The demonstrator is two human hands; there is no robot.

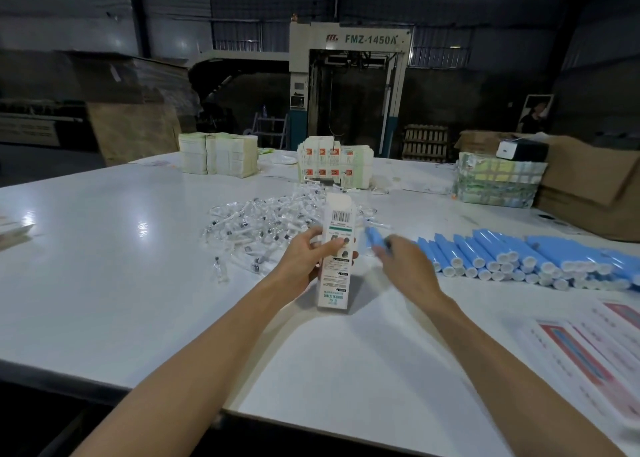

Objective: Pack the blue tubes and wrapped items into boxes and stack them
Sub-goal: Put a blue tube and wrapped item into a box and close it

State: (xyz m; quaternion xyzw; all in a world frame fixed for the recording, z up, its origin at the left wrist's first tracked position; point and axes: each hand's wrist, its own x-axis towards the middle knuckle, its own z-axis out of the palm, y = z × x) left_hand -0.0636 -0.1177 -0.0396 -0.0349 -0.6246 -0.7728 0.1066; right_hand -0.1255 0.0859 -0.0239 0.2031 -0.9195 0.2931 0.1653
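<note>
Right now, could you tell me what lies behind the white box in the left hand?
Behind the white box, held by the left hand, lies the pile of clear wrapped items on the white table. The box hides part of the pile, and its contents cannot be seen.

Tubes blue, white caps; box white, black barcode, green stripe; table white.

Head camera looks forward and down, close over the table.
</note>
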